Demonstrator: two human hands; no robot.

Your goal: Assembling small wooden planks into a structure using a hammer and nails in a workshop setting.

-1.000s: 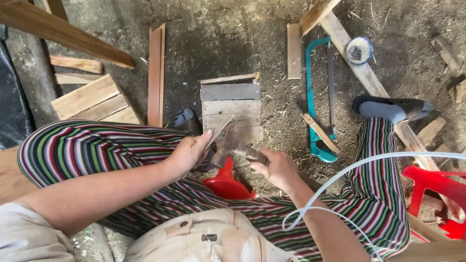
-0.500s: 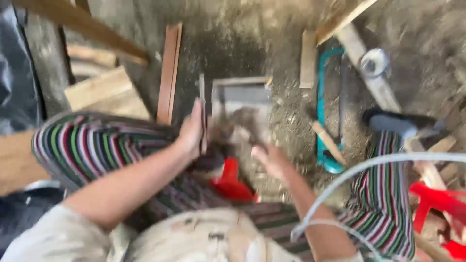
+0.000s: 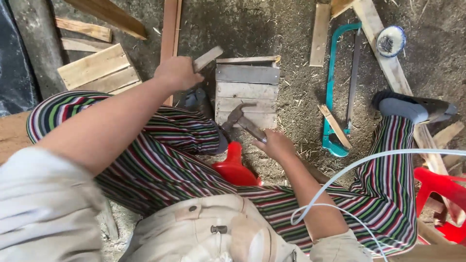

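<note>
My left hand (image 3: 177,73) is stretched forward and grips a short wooden slat (image 3: 208,58), held above the dirt floor just left of a small slatted wooden panel (image 3: 247,92). My right hand (image 3: 274,144) holds a claw hammer (image 3: 240,121) by its handle. The hammer's head rests over the panel's near edge. I sit on a low red plastic stool (image 3: 235,167), with striped trouser legs spread to both sides of the panel.
A teal bow saw (image 3: 335,87) lies on the floor right of the panel, a small wood strip (image 3: 335,126) across it. Planks (image 3: 97,68) lie at left, a long board (image 3: 170,29) ahead. A round tape roll (image 3: 391,41) sits upper right. A white cable (image 3: 369,160) and red plastic furniture (image 3: 444,194) are at right.
My left hand has moved away from my lap, forward and to the left, carrying the wooden slat. The right hand has stayed near the panel with the hammer. The view has shifted.
</note>
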